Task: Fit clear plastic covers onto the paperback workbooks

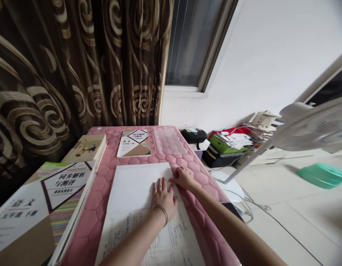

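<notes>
Left hand (163,199): bare, with slim fingers
Left wrist (157,218): ringed by a thin, rounded bangle (164,212), grey with a metallic look, any fine markings too small to tell
Left forearm (132,240): bare, smooth, widening from the wrist
Right hand (184,178): bare
Right forearm (229,221): bare, slender, tapering to the wrist

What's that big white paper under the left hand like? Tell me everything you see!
The big white paper lies flat on the pink, padded-looking cover. Its far part looks blank; a crease or edge runs across it, and the nearer part has print and bluish handwriting, too blurry to read. The left hand rests on it, palm down, and the right hand has curled fingers at its right edge. Its near end runs out of the picture.
</notes>
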`<state>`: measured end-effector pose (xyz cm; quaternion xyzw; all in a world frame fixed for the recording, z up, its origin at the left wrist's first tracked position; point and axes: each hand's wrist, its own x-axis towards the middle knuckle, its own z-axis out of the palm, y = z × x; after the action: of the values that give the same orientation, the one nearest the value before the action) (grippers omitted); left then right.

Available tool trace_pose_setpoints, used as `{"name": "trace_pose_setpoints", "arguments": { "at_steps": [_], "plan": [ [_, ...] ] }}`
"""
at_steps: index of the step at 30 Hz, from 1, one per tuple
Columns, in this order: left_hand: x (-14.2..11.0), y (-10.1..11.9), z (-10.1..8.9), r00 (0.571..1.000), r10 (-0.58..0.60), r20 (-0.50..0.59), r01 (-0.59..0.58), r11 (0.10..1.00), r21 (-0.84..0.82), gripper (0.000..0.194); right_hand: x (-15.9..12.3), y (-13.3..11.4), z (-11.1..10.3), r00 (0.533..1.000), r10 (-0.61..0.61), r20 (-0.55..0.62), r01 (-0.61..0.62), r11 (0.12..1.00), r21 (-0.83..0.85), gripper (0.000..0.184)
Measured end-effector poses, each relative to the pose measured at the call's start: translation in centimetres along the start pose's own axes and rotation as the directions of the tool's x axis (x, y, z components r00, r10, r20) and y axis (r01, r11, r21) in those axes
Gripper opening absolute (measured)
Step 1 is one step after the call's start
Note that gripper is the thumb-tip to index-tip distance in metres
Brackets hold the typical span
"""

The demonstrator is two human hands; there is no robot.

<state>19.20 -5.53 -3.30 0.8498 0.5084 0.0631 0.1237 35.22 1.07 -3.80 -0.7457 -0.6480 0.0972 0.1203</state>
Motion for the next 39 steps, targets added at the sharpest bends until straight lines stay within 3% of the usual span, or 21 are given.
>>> {"name": "trace_pose_setpoints", "arguments": {
  "at_steps": [3,7,9,12,17,21,24,28,33,36,39],
  "plan": [
    [0.0,-0.1,0.2,1.000,0.004,-0.014,-0.004,1.000,-0.009,0.059,0.5,-0.3,-0.1,1.000,0.013,-0.024,-0.013,1.000,0.005,0.029],
    [0.0,-0.3,0.6,1.000,0.014,-0.024,-0.015,0.999,-0.045,0.060,1.1,-2.4,0.5,0.988,0.036,-0.153,-0.047,0.997,-0.066,0.026],
    [0.2,-0.5,0.6,1.000,-0.007,-0.022,0.005,0.998,-0.066,0.060,0.7,-3.5,1.3,0.980,-0.081,-0.179,0.063,0.992,-0.106,0.036],
    [1.0,-1.5,0.1,0.999,-0.031,-0.033,0.028,0.997,-0.073,0.056,-0.3,-4.3,2.5,0.968,-0.234,-0.093,0.225,0.969,-0.104,0.049],
    [2.4,-7.1,-1.9,0.997,-0.065,-0.041,0.064,0.998,-0.025,0.059,-1.1,-4.4,3.0,0.979,-0.200,0.036,0.202,0.974,-0.105,0.056],
    [1.9,-13.3,-3.5,0.981,-0.190,-0.021,0.191,0.981,0.028,0.061,-1.2,-4.3,2.4,0.981,-0.178,0.071,0.185,0.977,-0.109,0.057],
    [1.1,-16.0,-3.8,0.960,-0.280,-0.028,0.282,0.952,0.116,0.063,-1.2,-5.0,2.0,0.985,-0.152,0.081,0.160,0.981,-0.106,0.057],
    [0.9,-16.6,-3.5,0.954,-0.295,-0.052,0.300,0.940,0.162,0.064,-1.1,-9.7,2.5,0.985,-0.138,0.099,0.148,0.984,-0.102,0.057],
    [1.1,-16.4,-3.3,0.959,-0.284,-0.010,0.279,0.936,0.214,0.060,-0.9,-17.8,4.9,0.915,-0.378,0.143,0.379,0.925,0.023,0.061],
    [1.1,-16.4,-3.3,0.949,-0.313,-0.030,0.313,0.928,0.200,0.061,-0.5,-18.6,5.8,0.911,-0.384,0.153,0.365,0.921,0.136,0.065],
    [1.1,-16.3,-3.4,0.916,-0.391,-0.087,0.400,0.904,0.147,0.070,0.0,-16.3,5.7,0.943,-0.303,0.135,0.292,0.951,0.096,0.068]
  ]
}}
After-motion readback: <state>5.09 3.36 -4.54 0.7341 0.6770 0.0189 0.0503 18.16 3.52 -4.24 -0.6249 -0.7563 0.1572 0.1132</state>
